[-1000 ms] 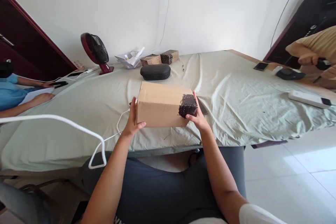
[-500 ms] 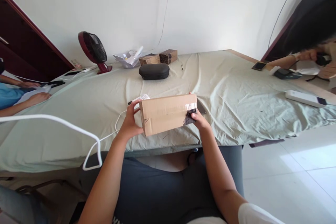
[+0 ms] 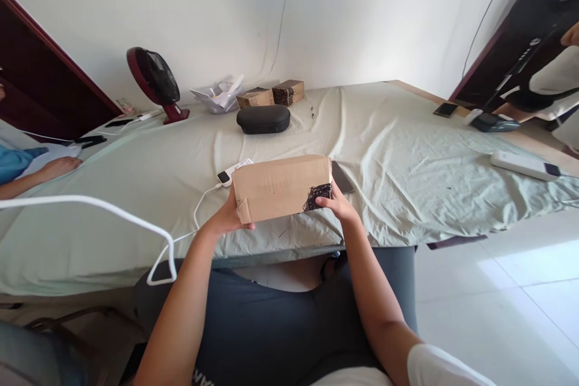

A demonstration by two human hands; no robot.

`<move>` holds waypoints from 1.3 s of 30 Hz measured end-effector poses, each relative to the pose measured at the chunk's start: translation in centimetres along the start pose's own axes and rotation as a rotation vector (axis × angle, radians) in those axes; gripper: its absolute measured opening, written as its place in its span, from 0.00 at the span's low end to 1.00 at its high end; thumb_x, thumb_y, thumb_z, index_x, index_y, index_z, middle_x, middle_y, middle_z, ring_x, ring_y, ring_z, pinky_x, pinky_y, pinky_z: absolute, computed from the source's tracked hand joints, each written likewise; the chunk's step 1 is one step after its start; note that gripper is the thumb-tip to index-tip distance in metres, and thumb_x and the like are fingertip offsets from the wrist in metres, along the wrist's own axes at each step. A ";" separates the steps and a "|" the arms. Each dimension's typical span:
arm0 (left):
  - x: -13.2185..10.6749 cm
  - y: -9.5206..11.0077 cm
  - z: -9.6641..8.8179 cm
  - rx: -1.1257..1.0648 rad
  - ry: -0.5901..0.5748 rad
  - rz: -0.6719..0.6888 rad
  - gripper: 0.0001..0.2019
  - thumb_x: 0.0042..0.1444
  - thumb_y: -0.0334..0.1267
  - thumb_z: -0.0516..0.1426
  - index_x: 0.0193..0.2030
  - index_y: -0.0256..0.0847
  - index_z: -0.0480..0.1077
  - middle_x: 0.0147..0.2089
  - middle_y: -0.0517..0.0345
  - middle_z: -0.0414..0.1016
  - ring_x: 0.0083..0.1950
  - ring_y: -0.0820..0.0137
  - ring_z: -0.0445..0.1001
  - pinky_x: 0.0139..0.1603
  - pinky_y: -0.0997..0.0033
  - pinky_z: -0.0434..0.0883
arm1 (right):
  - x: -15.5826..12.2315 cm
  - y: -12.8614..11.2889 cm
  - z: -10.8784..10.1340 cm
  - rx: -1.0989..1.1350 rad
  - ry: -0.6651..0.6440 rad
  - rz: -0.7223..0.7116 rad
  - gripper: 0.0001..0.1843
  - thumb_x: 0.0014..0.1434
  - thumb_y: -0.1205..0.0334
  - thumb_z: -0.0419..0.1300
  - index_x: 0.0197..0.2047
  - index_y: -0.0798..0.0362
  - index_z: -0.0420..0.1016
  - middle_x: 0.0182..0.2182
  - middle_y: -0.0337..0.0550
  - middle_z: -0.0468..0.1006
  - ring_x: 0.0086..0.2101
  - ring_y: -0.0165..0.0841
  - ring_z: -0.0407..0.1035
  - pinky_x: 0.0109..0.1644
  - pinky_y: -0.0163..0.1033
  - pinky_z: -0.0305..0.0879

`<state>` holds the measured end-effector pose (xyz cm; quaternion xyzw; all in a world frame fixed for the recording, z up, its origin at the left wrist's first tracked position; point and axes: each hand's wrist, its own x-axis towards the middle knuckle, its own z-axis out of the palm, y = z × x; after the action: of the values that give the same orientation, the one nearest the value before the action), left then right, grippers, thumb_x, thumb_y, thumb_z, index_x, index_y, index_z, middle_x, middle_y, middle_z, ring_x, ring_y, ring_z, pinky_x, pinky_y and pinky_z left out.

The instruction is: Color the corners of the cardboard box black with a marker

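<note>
A brown cardboard box is held up in front of me, above the near edge of the cloth-covered table. Black scribble covers its lower right corner. My left hand grips the box's left end, with a fingertip showing underneath. On the right end, my right hand is closed round the box, its thumb over the black scribble. Behind the box's left end lies a white device with a dark screen, with a white cable running from it. A dark flat phone-like object is partly hidden behind my right hand.
Further back are a black zip case, two small cardboard boxes, a clear plastic tray and a red fan. A white power bank-like device lies on the right. People sit at both sides; a white cable hangs at left.
The box has turned slightly in my hands and shifted a little left; its shiny tape no longer shows. More of the white device is uncovered. The person at right has leaned back.
</note>
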<state>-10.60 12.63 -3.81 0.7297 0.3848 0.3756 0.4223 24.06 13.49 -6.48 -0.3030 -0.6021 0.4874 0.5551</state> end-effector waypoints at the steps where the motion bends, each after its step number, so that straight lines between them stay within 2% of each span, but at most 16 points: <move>1: -0.1 0.3 -0.2 -0.042 -0.019 -0.013 0.81 0.32 0.73 0.75 0.85 0.54 0.33 0.86 0.33 0.42 0.84 0.30 0.47 0.79 0.28 0.55 | 0.0 0.0 0.0 0.017 0.003 0.008 0.61 0.48 0.35 0.77 0.79 0.41 0.59 0.72 0.48 0.71 0.77 0.53 0.52 0.83 0.63 0.45; 4: -0.6 1.2 -0.3 -0.194 -0.049 -0.054 0.74 0.36 0.80 0.68 0.85 0.59 0.38 0.86 0.43 0.45 0.85 0.33 0.45 0.80 0.30 0.56 | 0.0 -0.1 0.0 0.034 0.004 0.029 0.61 0.48 0.33 0.75 0.79 0.42 0.59 0.69 0.50 0.74 0.74 0.56 0.59 0.81 0.65 0.47; 6: -0.8 1.6 0.0 -0.251 -0.024 -0.069 0.68 0.41 0.80 0.66 0.84 0.61 0.42 0.86 0.48 0.49 0.86 0.35 0.45 0.80 0.31 0.56 | 0.0 -0.2 -0.1 0.003 -0.002 0.017 0.61 0.48 0.32 0.75 0.79 0.42 0.59 0.69 0.50 0.74 0.75 0.56 0.57 0.82 0.65 0.44; 9: -0.9 1.8 0.6 -0.314 0.048 -0.077 0.62 0.47 0.70 0.69 0.84 0.59 0.45 0.84 0.49 0.55 0.86 0.38 0.47 0.81 0.34 0.56 | -0.1 -0.5 -0.1 -0.031 -0.020 0.003 0.62 0.48 0.31 0.75 0.79 0.42 0.58 0.70 0.49 0.73 0.77 0.54 0.53 0.83 0.62 0.41; 11: -0.8 1.7 0.8 -0.340 0.087 -0.058 0.61 0.49 0.63 0.71 0.84 0.58 0.46 0.84 0.50 0.55 0.86 0.40 0.47 0.82 0.37 0.55 | -0.2 -0.4 0.0 -0.030 -0.041 0.016 0.63 0.48 0.31 0.75 0.80 0.42 0.58 0.70 0.49 0.74 0.76 0.54 0.54 0.83 0.62 0.43; 15: -0.6 1.5 0.4 -0.322 0.110 0.020 0.67 0.42 0.59 0.75 0.84 0.58 0.43 0.87 0.50 0.44 0.87 0.39 0.42 0.84 0.35 0.49 | -0.2 0.0 0.3 -0.028 -0.034 0.039 0.59 0.53 0.32 0.72 0.81 0.39 0.55 0.69 0.45 0.75 0.75 0.52 0.58 0.83 0.61 0.44; 18: -0.5 1.3 0.1 -0.308 0.077 0.036 0.67 0.44 0.59 0.75 0.84 0.59 0.40 0.88 0.49 0.39 0.87 0.38 0.42 0.84 0.33 0.48 | -0.2 -0.1 0.8 -0.058 0.022 0.042 0.57 0.56 0.33 0.70 0.81 0.36 0.54 0.70 0.42 0.75 0.76 0.49 0.56 0.84 0.58 0.42; 24: -0.5 1.4 0.2 -0.264 0.063 0.067 0.65 0.48 0.58 0.72 0.85 0.58 0.38 0.88 0.47 0.38 0.87 0.39 0.40 0.83 0.31 0.45 | -0.1 -1.4 1.6 -0.099 0.072 0.013 0.59 0.56 0.32 0.71 0.82 0.37 0.52 0.73 0.43 0.70 0.78 0.49 0.51 0.85 0.58 0.40; 29: -0.4 1.4 0.4 -0.229 0.069 0.020 0.66 0.48 0.54 0.74 0.85 0.55 0.37 0.86 0.42 0.44 0.87 0.41 0.41 0.84 0.35 0.44 | -0.1 -2.0 1.9 -0.137 0.078 -0.015 0.58 0.58 0.35 0.72 0.83 0.39 0.50 0.74 0.46 0.68 0.78 0.50 0.50 0.84 0.59 0.42; 32: -0.4 1.3 0.4 -0.227 0.073 -0.006 0.66 0.47 0.56 0.74 0.85 0.55 0.39 0.86 0.42 0.47 0.87 0.41 0.43 0.84 0.37 0.44 | -0.1 -1.8 1.9 -0.170 0.058 -0.040 0.61 0.55 0.38 0.75 0.83 0.41 0.50 0.73 0.48 0.69 0.78 0.51 0.51 0.84 0.60 0.44; 35: -0.4 1.3 0.5 -0.235 0.076 -0.011 0.66 0.47 0.55 0.74 0.85 0.55 0.39 0.86 0.43 0.46 0.87 0.42 0.43 0.84 0.38 0.45 | -0.1 -1.8 1.8 -0.177 0.062 -0.037 0.60 0.55 0.39 0.76 0.82 0.41 0.53 0.71 0.48 0.72 0.78 0.50 0.51 0.83 0.59 0.46; 39: -0.4 1.2 0.4 -0.232 0.075 -0.009 0.65 0.47 0.54 0.74 0.85 0.54 0.40 0.85 0.43 0.47 0.87 0.42 0.43 0.84 0.38 0.44 | -0.2 -1.9 1.7 -0.158 0.069 -0.006 0.57 0.57 0.39 0.73 0.81 0.40 0.54 0.73 0.45 0.69 0.79 0.50 0.47 0.85 0.58 0.40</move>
<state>-10.10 11.73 -2.97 0.6597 0.3575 0.4429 0.4908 22.75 12.26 -4.59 -0.3606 -0.6203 0.4259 0.5512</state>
